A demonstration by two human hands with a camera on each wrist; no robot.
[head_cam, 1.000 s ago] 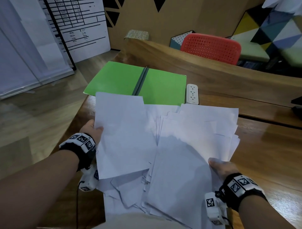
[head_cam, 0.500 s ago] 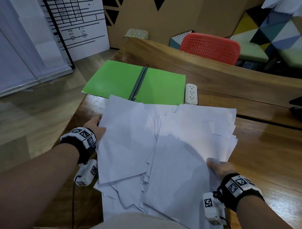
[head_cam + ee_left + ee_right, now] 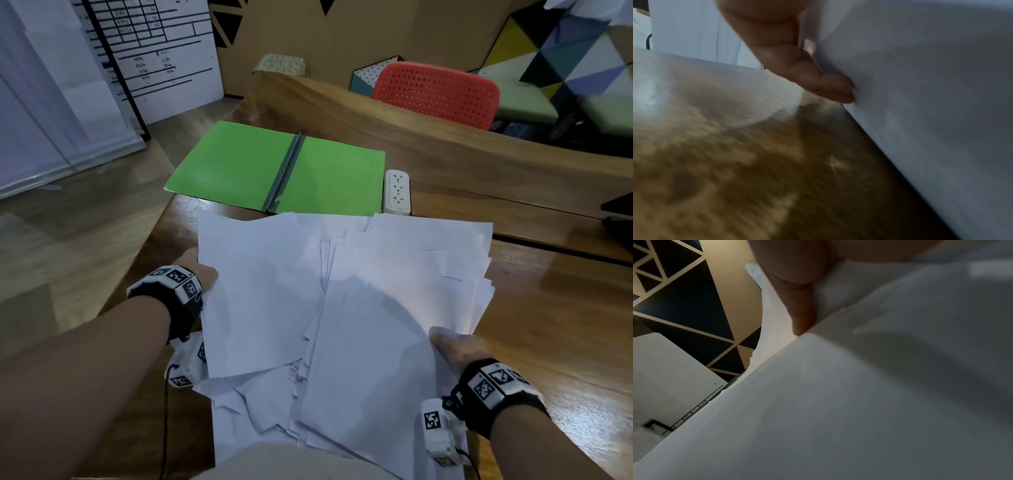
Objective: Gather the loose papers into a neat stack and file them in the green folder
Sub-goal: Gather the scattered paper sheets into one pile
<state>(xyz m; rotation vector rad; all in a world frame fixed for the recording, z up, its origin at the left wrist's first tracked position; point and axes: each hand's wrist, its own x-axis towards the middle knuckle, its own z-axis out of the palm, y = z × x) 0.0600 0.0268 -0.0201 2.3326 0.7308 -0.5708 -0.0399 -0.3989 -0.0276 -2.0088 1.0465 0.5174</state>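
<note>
Office, long wooden desk (image 3: 548,308) with power strip (image 3: 397,192), red mesh chair (image 3: 435,92), printed chart board (image 3: 154,51)

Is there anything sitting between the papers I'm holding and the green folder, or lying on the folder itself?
Nothing visible. The papers reach almost to the near edge of the open green folder, with only bare table between. Both folder halves lie clear. The power strip sits beside its right edge, off the path.

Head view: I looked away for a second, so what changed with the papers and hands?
The left hand turned its sheet from upright to tilted and drew it toward the other papers, still holding its edge. The right hand kept its grip. The green folder stayed open, untouched.
</note>
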